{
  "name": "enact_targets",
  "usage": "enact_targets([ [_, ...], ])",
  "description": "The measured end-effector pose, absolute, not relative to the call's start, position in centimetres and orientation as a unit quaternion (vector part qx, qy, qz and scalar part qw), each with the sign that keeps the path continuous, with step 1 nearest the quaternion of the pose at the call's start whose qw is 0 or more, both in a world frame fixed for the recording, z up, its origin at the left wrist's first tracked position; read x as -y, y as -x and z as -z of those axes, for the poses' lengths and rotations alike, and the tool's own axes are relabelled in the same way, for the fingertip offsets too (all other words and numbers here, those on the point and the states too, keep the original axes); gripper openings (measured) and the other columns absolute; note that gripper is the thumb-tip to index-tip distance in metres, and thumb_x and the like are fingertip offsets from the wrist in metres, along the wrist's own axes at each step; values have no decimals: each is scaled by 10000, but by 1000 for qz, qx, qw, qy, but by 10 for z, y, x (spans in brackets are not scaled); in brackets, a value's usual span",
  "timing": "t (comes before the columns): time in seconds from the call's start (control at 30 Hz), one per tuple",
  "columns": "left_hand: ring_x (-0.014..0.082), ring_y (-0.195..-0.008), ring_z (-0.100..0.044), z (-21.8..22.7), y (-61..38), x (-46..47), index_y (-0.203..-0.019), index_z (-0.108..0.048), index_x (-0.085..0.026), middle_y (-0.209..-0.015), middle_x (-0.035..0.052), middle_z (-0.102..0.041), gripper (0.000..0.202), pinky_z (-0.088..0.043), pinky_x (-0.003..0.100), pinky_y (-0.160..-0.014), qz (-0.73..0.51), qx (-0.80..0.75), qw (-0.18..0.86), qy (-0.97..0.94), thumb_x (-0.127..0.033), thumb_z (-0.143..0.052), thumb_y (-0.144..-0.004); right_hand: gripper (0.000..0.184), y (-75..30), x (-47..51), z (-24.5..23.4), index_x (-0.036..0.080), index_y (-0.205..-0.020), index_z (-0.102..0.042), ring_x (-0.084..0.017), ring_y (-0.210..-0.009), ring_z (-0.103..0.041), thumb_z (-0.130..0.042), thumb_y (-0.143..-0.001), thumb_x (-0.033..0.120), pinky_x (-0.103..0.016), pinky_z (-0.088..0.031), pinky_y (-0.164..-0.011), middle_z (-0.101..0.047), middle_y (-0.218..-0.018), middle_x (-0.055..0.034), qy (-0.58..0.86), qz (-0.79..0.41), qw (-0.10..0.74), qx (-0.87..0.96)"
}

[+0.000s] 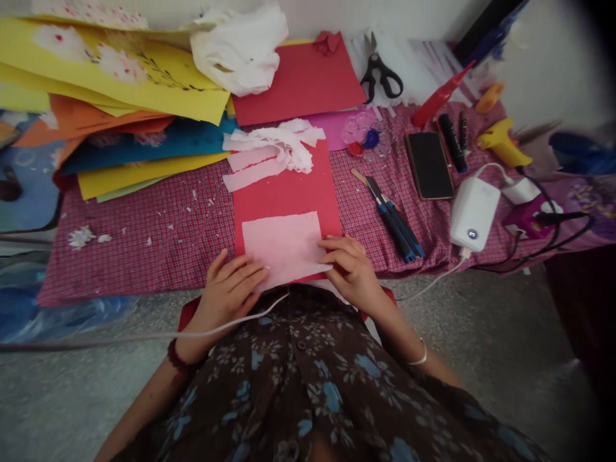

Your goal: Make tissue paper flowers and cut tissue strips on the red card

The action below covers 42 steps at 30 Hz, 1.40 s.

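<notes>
A thin sheet of light pink tissue paper (283,240) lies on a red sheet (283,192) at the table's front edge. The fingers of my left hand (233,285) are stretched out, their tips resting on the tissue's lower left part. At its right edge, my right hand (352,266) has bent fingers closed on the lower right corner, which lifts slightly. Behind the tissue, torn pink strips and a crumpled, fringed white-pink tissue piece (293,151) lie on the red sheet.
A blue-handled cutter (397,224), phone (430,165), black scissors (378,74), red glue bottle (443,96) and yellow glue gun (505,142) lie rightward. A white power bank (475,213) trails a cable (231,328) across my left forearm. Coloured paper sheets (158,77) are stacked at back left.
</notes>
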<state>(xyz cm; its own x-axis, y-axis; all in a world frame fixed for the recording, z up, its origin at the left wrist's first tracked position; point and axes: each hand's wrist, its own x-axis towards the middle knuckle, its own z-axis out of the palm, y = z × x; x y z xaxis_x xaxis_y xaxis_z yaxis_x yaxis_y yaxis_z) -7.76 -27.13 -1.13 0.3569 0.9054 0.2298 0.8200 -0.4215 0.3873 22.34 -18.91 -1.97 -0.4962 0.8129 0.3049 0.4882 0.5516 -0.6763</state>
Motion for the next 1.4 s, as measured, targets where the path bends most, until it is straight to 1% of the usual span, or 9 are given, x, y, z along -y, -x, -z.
enact_targets([
  [0.23,202,-1031,-739,-4,67,249,-1070,-744,-216,-1075,38,-809,235,-422,476,-1148,-251,-526,176,-793,-255,-513,-1053,133,-219,183,8,263,-960,-659,-259,-1157,-702,-600,-919,152,-470,-493,-979,-785,-1186,-55,414,-294,298,808],
  [0.47,229,-1026,-737,1,67,250,-1058,-771,-221,-1049,60,-811,325,-520,425,-1008,-258,-535,184,-783,-361,-479,-1086,246,-224,181,10,272,-1005,-680,-266,-1119,-716,-562,-866,106,-471,-507,-967,-791,-1151,-47,441,-300,280,798],
  [0.53,248,-1064,-733,7,70,253,-1123,-757,-219,-1104,70,-804,357,-506,447,-1059,-264,-521,179,-791,-493,-536,-1061,339,-227,182,12,281,-1116,-688,-270,-1156,-703,-552,-868,94,-486,-504,-1007,-775,-1207,-52,444,-290,269,804],
  [0.63,316,-1203,-687,12,74,256,-1368,-648,-194,-1295,124,-744,705,-458,511,-1147,-260,-518,192,-792,-744,-591,-930,518,-230,186,15,296,-1348,-624,-283,-1217,-672,-568,-873,99,-511,-494,-1059,-735,-1300,-63,449,-265,257,814],
  [0.77,379,-1335,-603,13,76,260,-1566,-442,-163,-1473,194,-618,995,-457,551,-1153,-231,-557,220,-767,-837,-598,-851,665,-232,192,17,300,-1497,-513,-297,-1277,-634,-598,-865,112,-530,-497,-1084,-683,-1383,-76,450,-250,256,818],
  [0.9,370,-1370,-576,13,75,262,-1594,-388,-178,-1526,186,-572,978,-453,539,-1164,-234,-569,217,-758,-788,-636,-870,702,-232,195,15,321,-1508,-497,-305,-1374,-576,-614,-853,98,-561,-470,-1131,-613,-1494,-78,447,-248,244,824],
  [1.0,338,-1342,-601,14,72,262,-1518,-499,-208,-1477,141,-628,819,-363,546,-1234,-223,-540,193,-788,-719,-663,-899,380,-228,191,13,304,-1249,-664,-292,-1418,-553,-629,-911,132,-549,-472,-1128,-621,-1502,-63,395,-237,259,849],
  [1.13,327,-1284,-639,10,67,257,-1303,-688,-220,-1326,103,-729,586,-208,578,-1295,-196,-519,171,-814,-640,-713,-896,137,-220,182,10,275,-1010,-675,-248,-1305,-650,-601,-972,166,-518,-461,-1135,-758,-1286,-38,354,-264,296,847],
  [1.4,252,-1042,-731,-6,60,237,-1300,-656,-201,-1104,72,-790,393,-536,424,-1002,-268,-649,251,-667,-353,-586,-944,119,-200,166,2,238,-915,-661,-212,-789,-686,-556,-948,284,-362,-493,-754,-766,-860,-36,488,-333,279,757],
])
